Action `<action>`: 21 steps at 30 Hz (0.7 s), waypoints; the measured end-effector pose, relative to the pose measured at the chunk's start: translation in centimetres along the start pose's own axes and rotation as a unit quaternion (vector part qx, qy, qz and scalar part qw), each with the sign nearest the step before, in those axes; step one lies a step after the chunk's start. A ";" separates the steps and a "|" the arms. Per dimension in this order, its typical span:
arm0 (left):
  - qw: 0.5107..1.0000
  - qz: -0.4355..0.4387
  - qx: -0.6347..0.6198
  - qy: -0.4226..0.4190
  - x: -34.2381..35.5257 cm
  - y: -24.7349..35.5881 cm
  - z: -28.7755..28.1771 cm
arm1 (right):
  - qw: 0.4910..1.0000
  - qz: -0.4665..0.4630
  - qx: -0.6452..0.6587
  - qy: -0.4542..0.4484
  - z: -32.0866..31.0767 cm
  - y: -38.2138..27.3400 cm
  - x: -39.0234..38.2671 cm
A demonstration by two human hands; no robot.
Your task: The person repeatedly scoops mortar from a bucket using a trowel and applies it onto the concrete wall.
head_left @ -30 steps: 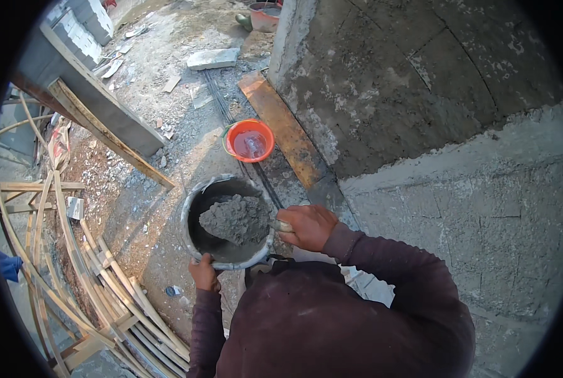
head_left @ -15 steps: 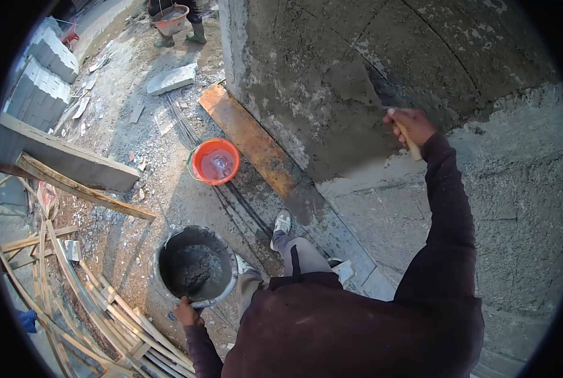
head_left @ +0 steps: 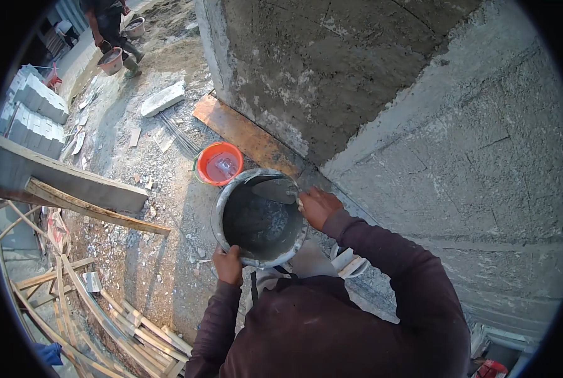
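Observation:
A dark mortar bucket (head_left: 217,217) with a grey-smeared rim is tilted in front of my body, wet grey mortar (head_left: 256,223) in its bottom. My left hand (head_left: 228,265) is closed on the near rim, thumb at the edge. At the right rim my right hand (head_left: 320,208) is closed round a trowel, its handle mostly hidden by the fingers. The trowel's flat blade (head_left: 276,191) lies inside the bucket along the upper right wall. To my right rises a wall with a darker, freshly coated area (head_left: 338,75) and rough grey plaster (head_left: 458,170) beside it.
An orange bucket of water (head_left: 219,163) stands just beyond the mortar bucket. A rusty plank (head_left: 247,135) lies along the wall's foot. Bent wood strips (head_left: 140,337) are piled at lower left. A white pail (head_left: 356,264) is by my legs. A person (head_left: 110,28) carries a bucket farther off.
My right hand has brought the trowel from the wall into the mortar bucket. My left hand has raised the bucket and moved it right. The other person has moved left.

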State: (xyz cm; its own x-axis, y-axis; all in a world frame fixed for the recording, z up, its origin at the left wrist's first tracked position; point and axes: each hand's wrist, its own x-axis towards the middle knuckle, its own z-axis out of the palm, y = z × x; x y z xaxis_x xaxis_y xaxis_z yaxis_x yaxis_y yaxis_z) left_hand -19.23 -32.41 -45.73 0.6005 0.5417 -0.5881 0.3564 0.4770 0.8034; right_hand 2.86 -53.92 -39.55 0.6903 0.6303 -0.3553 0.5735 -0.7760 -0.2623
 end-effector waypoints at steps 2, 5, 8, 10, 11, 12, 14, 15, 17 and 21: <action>0.999 0.031 0.026 -0.005 -0.4 1.1 0.8 | 0.999 0.001 -0.043 0.002 7.7 -2.6 1.7; 0.995 0.070 0.063 -0.025 0.3 0.9 -0.3 | 0.997 -0.027 -0.078 -0.008 6.9 -5.0 -0.3; 0.987 0.092 0.128 -0.021 -0.6 3.4 -1.0 | 0.989 -0.057 -0.124 0.063 1.5 -3.5 -0.4; 0.974 0.134 0.179 -0.035 -1.1 4.1 -1.2 | 0.987 -0.050 -0.139 0.063 3.5 -2.7 0.3; 0.974 0.150 0.169 -0.034 -1.0 4.3 -1.0 | 0.984 -0.040 -0.160 0.074 5.0 -2.2 1.5; 0.973 0.166 0.159 -0.033 -0.7 4.3 -0.8 | 0.992 -0.033 -0.118 0.023 7.9 -2.8 1.6; 0.975 0.174 0.135 -0.008 -0.5 4.1 -1.6 | 0.998 -0.038 -0.043 -0.032 9.9 -6.3 0.3; 0.976 0.187 0.113 0.002 -0.3 4.0 -2.3 | 0.996 -0.028 0.029 -0.084 10.4 -7.9 0.2; 0.979 0.164 0.125 0.006 0.2 2.8 -4.7 | 0.987 -0.046 0.075 -0.131 11.0 -11.3 1.0; 0.973 0.135 0.173 0.075 -0.5 1.9 -8.3 | 0.971 -0.085 0.142 -0.171 14.1 -12.6 2.5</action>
State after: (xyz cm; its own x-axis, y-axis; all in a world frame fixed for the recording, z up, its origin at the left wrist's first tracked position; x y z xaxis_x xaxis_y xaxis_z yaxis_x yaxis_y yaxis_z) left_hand -24.76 -26.01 -44.66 0.6043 0.7219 -0.3371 0.4343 0.0563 0.8990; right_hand -8.84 -42.86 -49.76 0.3819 0.7427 -0.5500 0.4884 -0.6674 -0.5621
